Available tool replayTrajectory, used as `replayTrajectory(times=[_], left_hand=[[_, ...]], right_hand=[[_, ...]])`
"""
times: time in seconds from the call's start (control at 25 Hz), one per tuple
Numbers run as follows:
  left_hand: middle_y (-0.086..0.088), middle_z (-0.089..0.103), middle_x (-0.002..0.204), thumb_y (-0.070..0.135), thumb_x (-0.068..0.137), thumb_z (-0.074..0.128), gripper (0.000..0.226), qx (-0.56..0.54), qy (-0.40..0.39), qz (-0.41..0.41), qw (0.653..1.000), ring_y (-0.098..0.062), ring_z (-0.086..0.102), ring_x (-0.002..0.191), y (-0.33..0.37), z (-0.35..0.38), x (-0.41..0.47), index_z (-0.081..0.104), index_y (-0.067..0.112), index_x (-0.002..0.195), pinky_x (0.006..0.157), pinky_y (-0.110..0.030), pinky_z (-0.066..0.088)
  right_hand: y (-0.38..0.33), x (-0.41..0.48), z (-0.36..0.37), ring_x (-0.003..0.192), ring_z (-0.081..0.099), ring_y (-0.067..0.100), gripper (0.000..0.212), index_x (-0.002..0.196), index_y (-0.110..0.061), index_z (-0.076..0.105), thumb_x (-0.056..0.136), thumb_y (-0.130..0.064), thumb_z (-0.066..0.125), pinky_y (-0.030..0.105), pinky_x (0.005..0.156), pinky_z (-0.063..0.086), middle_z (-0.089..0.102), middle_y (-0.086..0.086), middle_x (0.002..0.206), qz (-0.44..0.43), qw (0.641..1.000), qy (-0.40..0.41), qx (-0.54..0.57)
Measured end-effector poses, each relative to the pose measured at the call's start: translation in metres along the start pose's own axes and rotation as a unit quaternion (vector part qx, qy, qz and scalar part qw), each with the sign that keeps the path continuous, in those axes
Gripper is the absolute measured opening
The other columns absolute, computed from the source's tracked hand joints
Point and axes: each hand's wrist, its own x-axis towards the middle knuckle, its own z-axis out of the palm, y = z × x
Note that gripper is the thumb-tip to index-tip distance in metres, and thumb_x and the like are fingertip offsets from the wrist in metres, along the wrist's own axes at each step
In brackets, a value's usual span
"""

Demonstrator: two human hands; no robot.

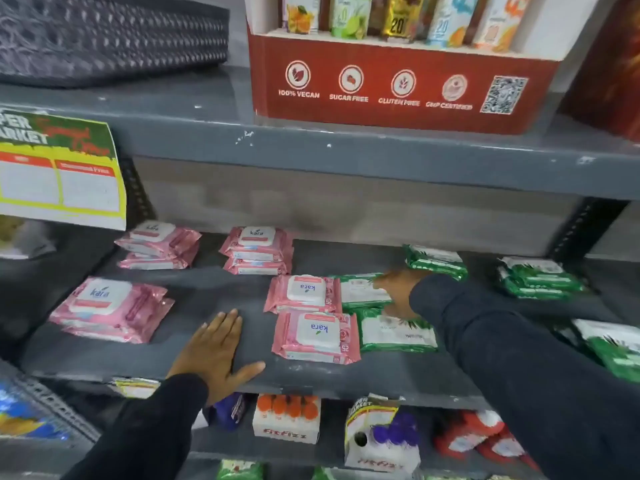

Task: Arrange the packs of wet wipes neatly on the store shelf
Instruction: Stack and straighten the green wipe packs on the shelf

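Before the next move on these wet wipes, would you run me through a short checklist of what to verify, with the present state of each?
1. Left hand free: ok, flat on the shelf, holding nothing.
2. Right hand on a pack: ok, it rests on the rear green pack; whether it grips is cannot tell.
3. Middle pink packs facing like the others: not ok, their logos read upside down.
4. Front green pack squared with the shelf: not ok, slightly askew.
5. Left pink stack tidy: not ok, angled and packs offset.
6. Room on the shelf to regroup: ok, bare gaps between stacks.
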Motion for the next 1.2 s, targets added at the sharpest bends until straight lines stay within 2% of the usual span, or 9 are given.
replayTrajectory(times=[0.12, 0.28, 0.36, 0.48, 0.64, 0.84, 1.0, 1.2], left_hand=[[-0.001, -0.010, 0.158, 0.086, 0.070, 0.005, 0.107, 0.003, 0.022, 0.005, 1.000, -0.018, -0.010, 0.145, 0.004, 0.003, 0.000, -0.005, 0.015, 0.148, 0.118, -0.037, -0.002], [0.002, -0.007, 0.158, 0.089, 0.069, 0.008, 0.108, 0.011, 0.038, 0.002, 0.999, -0.016, -0.006, 0.145, 0.001, 0.005, 0.002, -0.001, 0.017, 0.149, 0.119, -0.037, 0.000], [0.002, -0.006, 0.158, 0.090, 0.068, 0.008, 0.109, 0.010, 0.042, -0.001, 0.999, -0.016, -0.006, 0.145, 0.001, 0.005, 0.001, -0.001, 0.017, 0.149, 0.119, -0.037, 0.001], [0.002, -0.005, 0.158, 0.090, 0.068, 0.009, 0.109, 0.012, 0.048, 0.001, 0.999, -0.017, -0.005, 0.145, 0.001, 0.005, 0.003, 0.000, 0.017, 0.149, 0.118, -0.037, 0.000], [0.002, -0.002, 0.159, 0.090, 0.069, 0.010, 0.108, 0.004, 0.053, 0.000, 0.999, -0.017, -0.003, 0.145, -0.001, 0.006, 0.002, 0.003, 0.018, 0.150, 0.118, -0.036, -0.001], [0.002, -0.003, 0.159, 0.090, 0.069, 0.010, 0.109, -0.010, 0.057, 0.000, 0.998, -0.015, -0.005, 0.145, -0.001, 0.008, 0.001, 0.002, 0.018, 0.150, 0.117, -0.035, -0.004], [0.002, -0.004, 0.159, 0.089, 0.070, 0.009, 0.107, -0.015, 0.053, 0.001, 0.998, -0.015, -0.007, 0.145, -0.002, 0.009, 0.001, 0.001, 0.018, 0.149, 0.117, -0.034, -0.005], [0.002, -0.003, 0.159, 0.088, 0.071, 0.010, 0.106, -0.013, 0.051, 0.004, 0.999, -0.015, -0.007, 0.145, -0.001, 0.010, 0.001, 0.001, 0.017, 0.149, 0.118, -0.036, -0.003]], right_hand=[[-0.011, 0.032, 0.003, 0.135, 0.040, 0.029, 0.062, 0.147, -0.019, 0.035, 0.092, -0.041, 0.055, 0.037, 0.110, 0.036, 0.034, 0.009, 0.153, -0.027, 0.998, 0.028, 0.039], [-0.025, 0.068, -0.001, 0.140, 0.033, 0.029, 0.062, 0.148, -0.011, 0.032, 0.092, -0.017, 0.059, 0.035, 0.114, 0.028, 0.030, 0.013, 0.156, -0.030, 0.995, 0.041, 0.082], [-0.021, 0.075, -0.008, 0.142, 0.031, 0.028, 0.071, 0.149, -0.009, 0.027, 0.090, -0.019, 0.065, 0.033, 0.115, 0.026, 0.028, 0.013, 0.157, -0.022, 0.997, 0.001, 0.075], [-0.017, 0.081, -0.018, 0.141, 0.033, 0.027, 0.081, 0.150, -0.010, 0.027, 0.084, -0.026, 0.072, 0.034, 0.113, 0.031, 0.028, 0.009, 0.157, -0.021, 0.996, -0.063, 0.065], [-0.025, 0.087, -0.025, 0.138, 0.037, 0.028, 0.089, 0.149, -0.008, 0.026, 0.079, -0.030, 0.077, 0.035, 0.109, 0.036, 0.032, 0.010, 0.155, -0.018, 0.995, -0.100, 0.022], [-0.033, 0.087, -0.027, 0.132, 0.045, 0.029, 0.087, 0.146, -0.006, 0.032, 0.076, -0.025, 0.080, 0.036, 0.105, 0.041, 0.042, 0.010, 0.149, 0.001, 0.996, -0.085, 0.009], [-0.030, 0.082, -0.022, 0.120, 0.054, 0.028, 0.077, 0.138, -0.011, 0.042, 0.074, -0.022, 0.082, 0.034, 0.094, 0.045, 0.053, 0.008, 0.137, 0.010, 0.997, -0.057, 0.044], [-0.026, 0.072, -0.008, 0.128, 0.048, 0.030, 0.086, 0.146, -0.014, 0.031, 0.076, -0.021, 0.080, 0.037, 0.103, 0.040, 0.045, 0.009, 0.146, 0.025, 0.994, -0.008, 0.106]])
